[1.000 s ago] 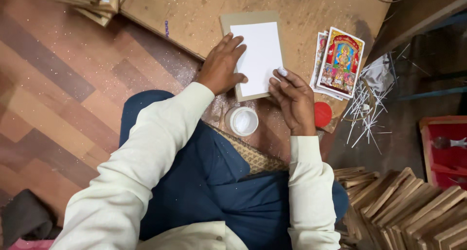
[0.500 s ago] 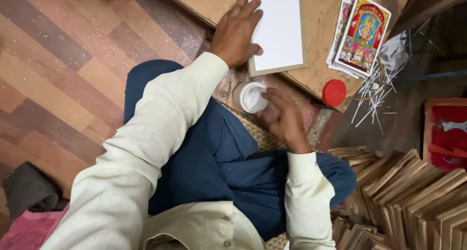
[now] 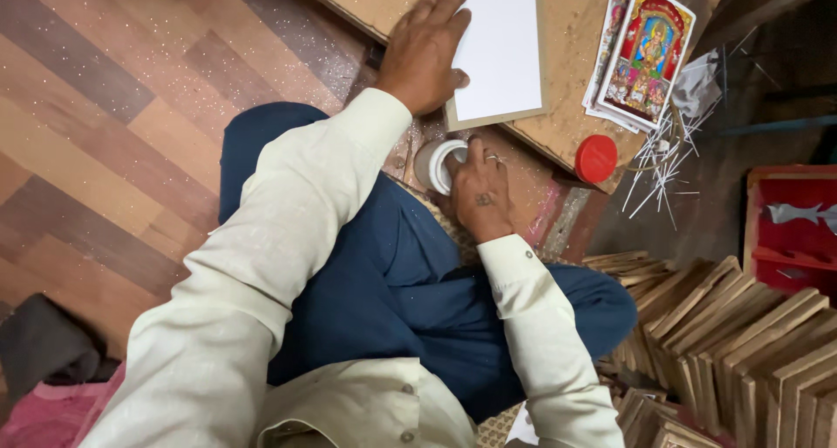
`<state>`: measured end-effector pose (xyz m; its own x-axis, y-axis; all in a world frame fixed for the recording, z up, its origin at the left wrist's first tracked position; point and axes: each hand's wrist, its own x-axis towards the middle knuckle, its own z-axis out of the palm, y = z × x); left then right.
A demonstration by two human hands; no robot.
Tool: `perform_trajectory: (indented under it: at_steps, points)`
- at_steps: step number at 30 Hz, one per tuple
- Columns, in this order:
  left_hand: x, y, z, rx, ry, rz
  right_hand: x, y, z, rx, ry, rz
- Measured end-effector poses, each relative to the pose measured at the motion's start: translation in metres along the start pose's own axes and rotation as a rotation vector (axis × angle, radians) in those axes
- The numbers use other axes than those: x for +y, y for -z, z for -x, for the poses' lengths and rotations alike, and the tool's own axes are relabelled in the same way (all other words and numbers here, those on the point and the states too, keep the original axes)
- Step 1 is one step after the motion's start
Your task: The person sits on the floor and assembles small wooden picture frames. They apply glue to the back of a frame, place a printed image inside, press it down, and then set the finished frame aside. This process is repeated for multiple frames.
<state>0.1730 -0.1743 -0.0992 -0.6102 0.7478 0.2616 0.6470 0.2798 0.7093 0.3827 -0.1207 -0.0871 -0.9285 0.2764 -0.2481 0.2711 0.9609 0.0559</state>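
— Paper first: where did the white sheet [image 3: 499, 51] lie?

— Flat on the brown backing board [image 3: 575, 21], its long axis running away from the person, toward the top of the view. It sat ahead of both hands, closer to the left one.

— And the left hand [image 3: 425, 51]?

— It lay open, palm down, fingers spread, pressing on the sheet's left edge. It gripped nothing.

— The right hand [image 3: 478, 191]?

— It was lower, just beneath the sheet's near edge, with its fingertips dipped at the rim of the small white pot [image 3: 438, 165]. The fingers were curled; whether they pinched anything I could not tell.

— What surrounded that?

— To the right of the sheet lay a stack of colourful picture prints [image 3: 647, 54]. Nearer the person a red lid [image 3: 596, 158] sat at the board's corner, with thin pale sticks [image 3: 667, 156] scattered beyond it. Wooden frames [image 3: 741, 343] were stacked at lower right, well apart, beside a red crate [image 3: 789, 230].

— Anything between the pot and the sheet?

— Nothing; only the board's bare edge.
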Motion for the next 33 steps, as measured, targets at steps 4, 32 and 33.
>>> perform_trajectory:
  at_steps: [4, 32, 33]
  points:
    - [0.000, -0.002, 0.001, 0.003, 0.016, 0.002, -0.001, -0.009, -0.005, -0.018, -0.019, 0.113]
    - [0.004, 0.012, 0.000, -0.052, 0.098, 0.014, 0.046, 0.045, 0.019, 0.243, -0.295, -0.809]
    - [0.004, 0.012, 0.000, -0.056, 0.095, 0.012, 0.051, 0.049, 0.012, 0.297, -0.275, -0.928]
